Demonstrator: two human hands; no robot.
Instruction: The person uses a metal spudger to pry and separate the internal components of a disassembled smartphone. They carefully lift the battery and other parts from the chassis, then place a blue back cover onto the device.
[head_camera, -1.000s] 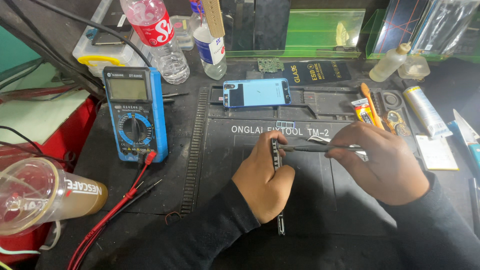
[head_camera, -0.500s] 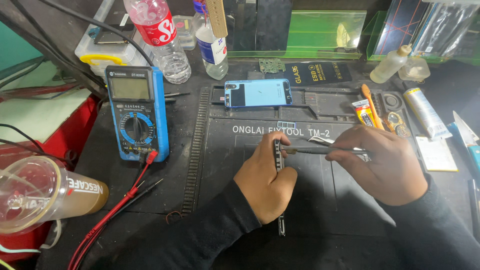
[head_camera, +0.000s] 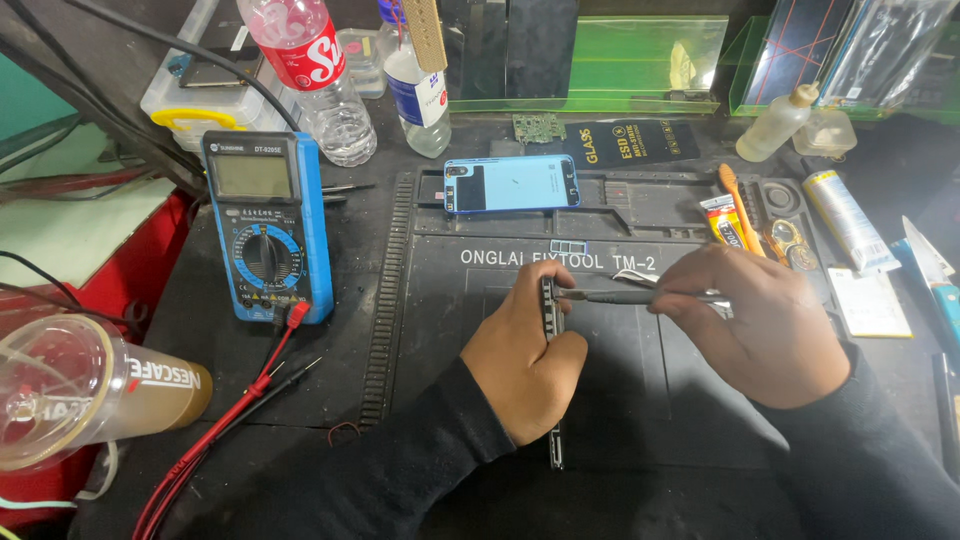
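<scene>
A dark phone frame (head_camera: 549, 320) is held on edge on the black work mat (head_camera: 620, 420), gripped by the left hand (head_camera: 525, 365). Tweezers (head_camera: 625, 296) are pinched closed-fisted by the right hand (head_camera: 760, 325), tip touching the frame's upper edge.

From my remote seat I saw a black work mat (head_camera: 640, 400) with white lettering. At its twelve o'clock lay a light blue phone (head_camera: 512, 184). At nine o'clock stood a blue multimeter (head_camera: 266, 227) with a grey screen and black dial, red and black leads (head_camera: 255, 385) trailing to seven o'clock. The left hand (head_camera: 525, 360) gripped a thin black frame (head_camera: 548, 310); the right hand (head_camera: 765, 325) held dark grey tweezers (head_camera: 610, 296). Both sleeves were black. At two o'clock sat an orange pry tool (head_camera: 733, 200). Green trays (head_camera: 640, 60) ran along twelve o'clock. A red-labelled clear bottle (head_camera: 305, 75) stood at eleven.
</scene>
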